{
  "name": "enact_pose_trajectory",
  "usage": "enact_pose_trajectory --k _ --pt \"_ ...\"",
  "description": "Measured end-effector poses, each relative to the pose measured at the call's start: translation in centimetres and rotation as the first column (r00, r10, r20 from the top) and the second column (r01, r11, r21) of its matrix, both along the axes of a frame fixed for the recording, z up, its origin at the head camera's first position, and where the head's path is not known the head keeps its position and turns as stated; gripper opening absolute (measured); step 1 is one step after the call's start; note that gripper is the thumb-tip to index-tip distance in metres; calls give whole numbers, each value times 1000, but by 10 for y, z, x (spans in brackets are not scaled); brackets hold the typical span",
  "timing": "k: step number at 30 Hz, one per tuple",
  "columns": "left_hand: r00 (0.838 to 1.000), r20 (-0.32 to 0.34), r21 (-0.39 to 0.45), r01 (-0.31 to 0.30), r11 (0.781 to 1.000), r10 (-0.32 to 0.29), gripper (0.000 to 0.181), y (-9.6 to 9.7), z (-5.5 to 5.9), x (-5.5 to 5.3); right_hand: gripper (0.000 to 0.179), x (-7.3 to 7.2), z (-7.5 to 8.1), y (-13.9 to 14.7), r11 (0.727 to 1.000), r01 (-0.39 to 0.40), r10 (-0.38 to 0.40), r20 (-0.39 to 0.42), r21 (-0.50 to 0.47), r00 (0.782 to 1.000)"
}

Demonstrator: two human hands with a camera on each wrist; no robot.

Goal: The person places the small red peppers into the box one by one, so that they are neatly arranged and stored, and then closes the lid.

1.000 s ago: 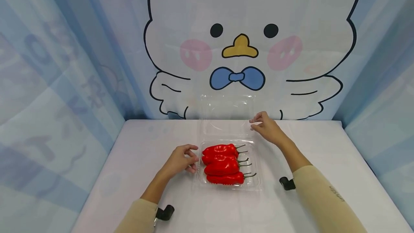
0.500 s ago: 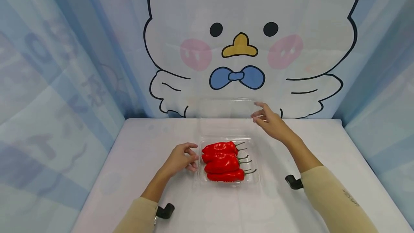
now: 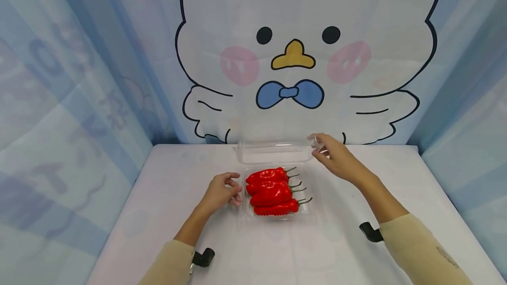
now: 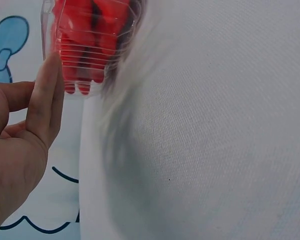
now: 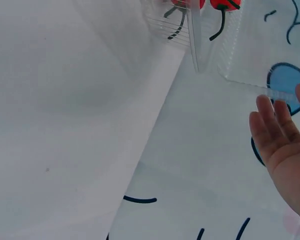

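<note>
Several red peppers (image 3: 273, 194) with green stems lie side by side in a clear plastic clamshell box (image 3: 246, 213). Its lid (image 3: 276, 155) stands raised at the far side, tipped toward the peppers. My left hand (image 3: 221, 192) is at the box's left side, fingers loosely bent. In the left wrist view, the fingertips of the left hand (image 4: 32, 130) overlap the ridged wall of the box (image 4: 90, 57). My right hand (image 3: 336, 155) is at the lid's right end. The right wrist view shows its fingers (image 5: 266, 117) extended at the lid's edge, thumb on the other side.
A white-covered table (image 3: 190, 162) holds the box. A curtain (image 3: 293, 3) with a cartoon bird rises behind the table's far edge, and blue curtains (image 3: 71, 122) hang at both sides. Black wrist mounts (image 3: 371, 232) stick out from the sleeves.
The lid has swung from standing tall at the back to lower and nearer the peppers. My right hand has shifted right, rising and then coming down with the lid. The left hand stays nearly still.
</note>
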State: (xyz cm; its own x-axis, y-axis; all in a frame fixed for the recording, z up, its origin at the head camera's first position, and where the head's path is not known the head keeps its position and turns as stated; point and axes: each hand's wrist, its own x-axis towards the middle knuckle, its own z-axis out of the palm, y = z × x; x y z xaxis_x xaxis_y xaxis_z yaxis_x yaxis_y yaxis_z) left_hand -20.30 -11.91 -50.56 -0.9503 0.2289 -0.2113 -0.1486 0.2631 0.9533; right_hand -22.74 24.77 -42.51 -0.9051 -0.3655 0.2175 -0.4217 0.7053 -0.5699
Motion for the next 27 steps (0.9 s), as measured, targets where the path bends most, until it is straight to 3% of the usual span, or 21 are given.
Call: enact_pose_trajectory --k 14,23,27 --pt "998 -16 -15 -66 998 66 49 1 1 -2 48 41 -26 7 994 -30 29 17 108 999" --pt "994 -41 -52 -105 993 103 39 -1 0 0 43 61 -41 8 993 -43 41 19 106 999" --pt "993 -59 -27 -102 994 100 37 -2 -1 2 43 69 -51 9 994 -40 36 40 103 999"
